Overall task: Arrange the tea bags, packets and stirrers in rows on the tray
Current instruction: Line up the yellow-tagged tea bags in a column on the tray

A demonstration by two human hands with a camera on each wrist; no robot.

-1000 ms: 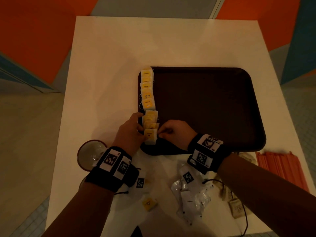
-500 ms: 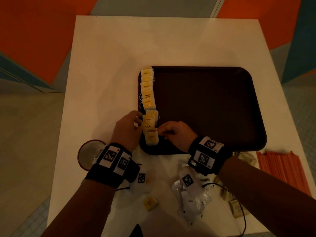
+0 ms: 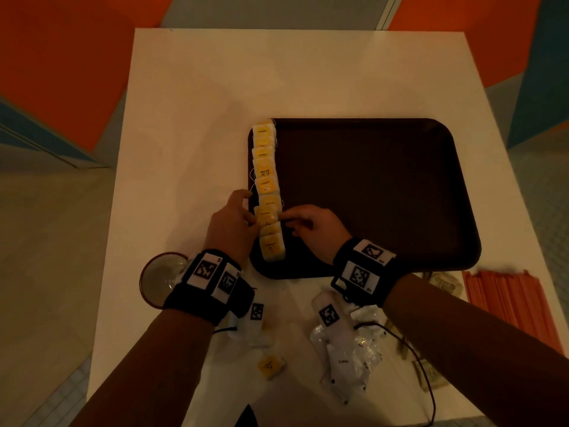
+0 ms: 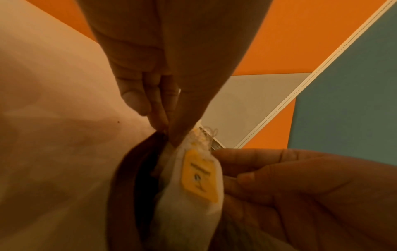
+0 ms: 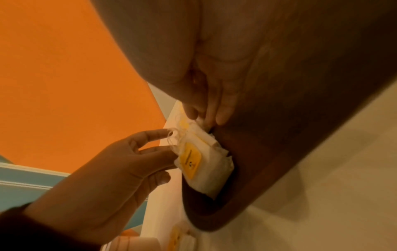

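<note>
A dark brown tray (image 3: 385, 195) lies on the white table. Several yellow-tagged tea bags (image 3: 265, 172) overlap in one row along its left edge. My left hand (image 3: 251, 211) reaches in from the tray's left side, its straight fingers touching a tea bag (image 3: 267, 214) near the row's near end. My right hand (image 3: 286, 218) pinches that bag's right edge from inside the tray. The nearest bag (image 3: 271, 246) lies free just below both hands. The wrist views show this end of the row (image 4: 199, 178) (image 5: 204, 163) between the two hands.
A red-rimmed glass (image 3: 157, 280) stands left of my left wrist. One loose tea bag (image 3: 270, 366) and white packets (image 3: 348, 355) lie on the table's near side. Orange stirrers (image 3: 508, 303) lie at the right, with more packets (image 3: 443, 283) beside them.
Both hands have moved a little away from me along the row, from the nearest tea bag to the one behind it. The nearest bag now lies free.
</note>
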